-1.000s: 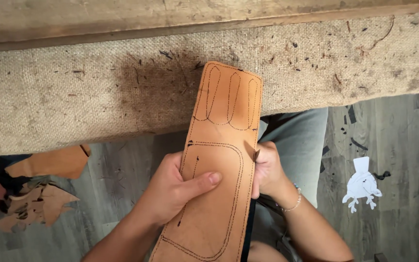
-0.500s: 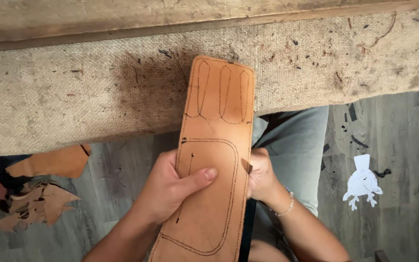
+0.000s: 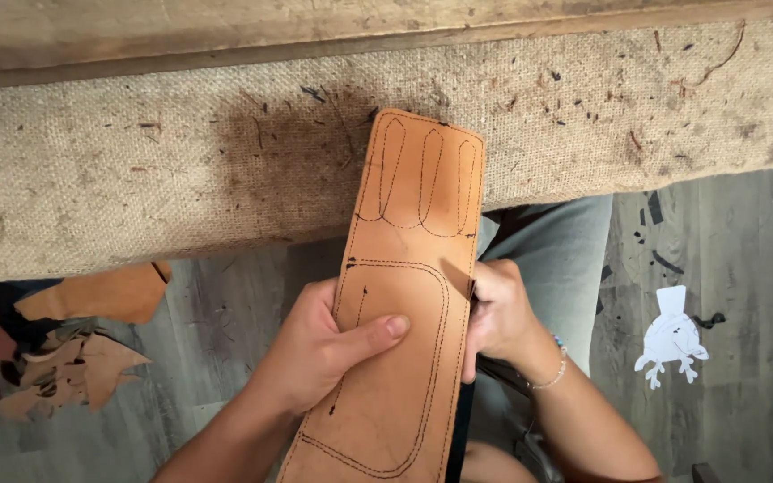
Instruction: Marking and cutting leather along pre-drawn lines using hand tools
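Leather is what you have in both hands: a long tan leather strip with dark stitched outlines, standing nearly upright in the middle of your view. Its top end lies over the edge of the burlap-covered bench, and its lower end runs down toward your lap.

Starting at the far left, tan leather scraps lie on the grey plank floor, one flat piece above a few jagged cutouts.

Next comes your left hand. It is clenched around the strip's left edge, with your thumb pressed flat across the front face, inside the stitched rounded rectangle.

On the strip's other side, your right hand is closed around the right edge, fingers curled behind it. A thin bracelet sits on that wrist, and your grey trouser leg shows behind the hand.

Farther right, a small white paper cutout lies flat on the floor, well apart from your hands.
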